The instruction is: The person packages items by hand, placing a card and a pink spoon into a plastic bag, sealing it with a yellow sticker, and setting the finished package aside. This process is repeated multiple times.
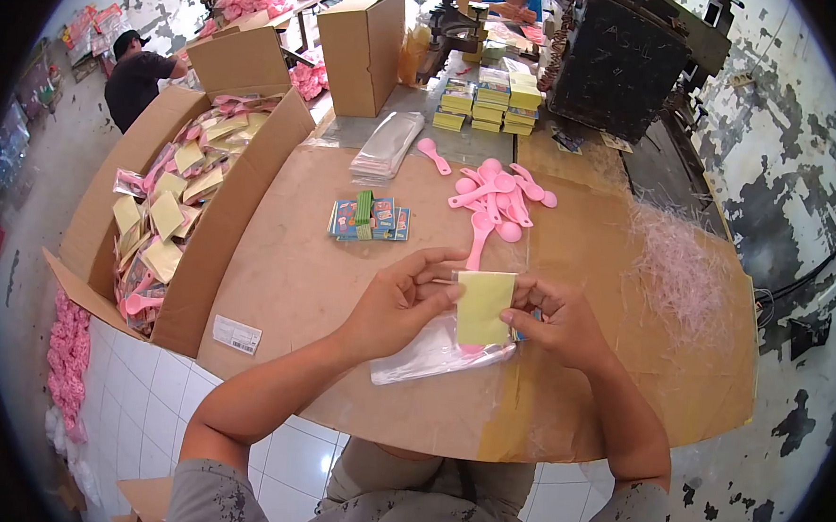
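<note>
A pale yellow card (pixel 485 307) is held up between my two hands over the table. My left hand (pixel 407 293) pinches its left edge between thumb and fingers, where a strip of clear plastic shows. My right hand (pixel 561 320) grips the right edge, thumb on the front face. Below the card, clear plastic bags (pixel 422 359) lie on the cardboard tabletop, and a bit of pink shows under its lower edge. Just beyond my fingers is a pile of pink measuring spoons (pixel 497 191), one handle pointing toward the card. A banded stack of blue printed cards (pixel 363 218) lies farther left.
At left stands a large open carton (pixel 220 251) full of bagged spoons and cards. More clear bags (pixel 386 146) and stacks of yellow-edged cards (pixel 491 101) sit at the back. Plastic shreds (pixel 687 275) cover the right side. Two people (pixel 142 81) are in the background.
</note>
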Demonstrator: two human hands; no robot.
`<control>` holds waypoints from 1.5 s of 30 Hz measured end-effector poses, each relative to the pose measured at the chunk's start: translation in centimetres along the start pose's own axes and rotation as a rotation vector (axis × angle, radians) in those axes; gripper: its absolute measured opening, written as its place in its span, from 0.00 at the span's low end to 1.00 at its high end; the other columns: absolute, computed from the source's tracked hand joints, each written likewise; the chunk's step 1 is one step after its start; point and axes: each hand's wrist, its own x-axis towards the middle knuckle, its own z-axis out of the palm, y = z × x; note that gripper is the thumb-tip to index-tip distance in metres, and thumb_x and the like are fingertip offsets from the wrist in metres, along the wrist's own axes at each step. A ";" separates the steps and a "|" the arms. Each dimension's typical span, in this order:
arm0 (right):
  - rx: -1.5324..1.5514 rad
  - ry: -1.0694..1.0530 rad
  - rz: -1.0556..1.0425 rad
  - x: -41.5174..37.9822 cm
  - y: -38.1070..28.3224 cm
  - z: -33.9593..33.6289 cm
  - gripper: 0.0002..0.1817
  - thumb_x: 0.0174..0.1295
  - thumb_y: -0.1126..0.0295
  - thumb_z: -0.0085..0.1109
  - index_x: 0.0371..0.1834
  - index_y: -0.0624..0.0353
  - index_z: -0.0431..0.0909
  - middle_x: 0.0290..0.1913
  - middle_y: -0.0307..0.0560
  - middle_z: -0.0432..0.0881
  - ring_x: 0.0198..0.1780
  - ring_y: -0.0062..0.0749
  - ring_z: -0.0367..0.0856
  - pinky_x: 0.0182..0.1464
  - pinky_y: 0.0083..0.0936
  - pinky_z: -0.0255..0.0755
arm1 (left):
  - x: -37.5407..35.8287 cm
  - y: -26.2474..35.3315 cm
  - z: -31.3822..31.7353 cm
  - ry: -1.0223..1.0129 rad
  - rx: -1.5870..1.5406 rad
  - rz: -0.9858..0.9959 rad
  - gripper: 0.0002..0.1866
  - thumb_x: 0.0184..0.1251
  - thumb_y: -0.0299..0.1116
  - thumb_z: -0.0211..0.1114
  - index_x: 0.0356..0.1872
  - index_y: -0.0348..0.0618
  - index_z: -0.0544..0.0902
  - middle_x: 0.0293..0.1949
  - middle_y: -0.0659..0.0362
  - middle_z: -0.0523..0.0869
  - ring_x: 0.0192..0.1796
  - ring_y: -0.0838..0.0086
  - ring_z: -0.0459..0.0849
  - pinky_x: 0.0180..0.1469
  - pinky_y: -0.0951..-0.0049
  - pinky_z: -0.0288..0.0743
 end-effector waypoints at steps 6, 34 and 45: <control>0.207 0.127 -0.026 -0.2 -0.4 -0.3 0.16 0.72 0.74 0.64 0.60 0.64 0.82 0.48 0.41 0.87 0.46 0.21 0.84 0.49 0.22 0.77 | 0.2 1.7 -2.1 -0.311 0.286 -0.283 0.23 0.77 0.32 0.69 0.68 0.35 0.76 0.48 0.57 0.89 0.47 0.77 0.88 0.49 0.73 0.85; -0.386 0.059 -0.082 -1.3 -1.1 -5.3 0.11 0.64 0.72 0.71 0.48 0.61 0.85 0.41 0.43 0.84 0.40 0.33 0.82 0.47 0.30 0.76 | 0.1 -0.8 -1.9 -0.141 0.769 -0.060 0.15 0.67 0.29 0.75 0.53 0.40 0.87 0.37 0.54 0.91 0.34 0.70 0.87 0.42 0.69 0.82; -0.599 0.152 -0.261 -0.3 0.4 -1.2 0.12 0.65 0.75 0.67 0.51 0.59 0.87 0.44 0.49 0.85 0.43 0.35 0.85 0.46 0.28 0.79 | 0.7 0.5 -2.5 -0.105 0.230 -0.195 0.10 0.75 0.28 0.69 0.51 0.35 0.86 0.43 0.56 0.93 0.41 0.78 0.90 0.46 0.75 0.83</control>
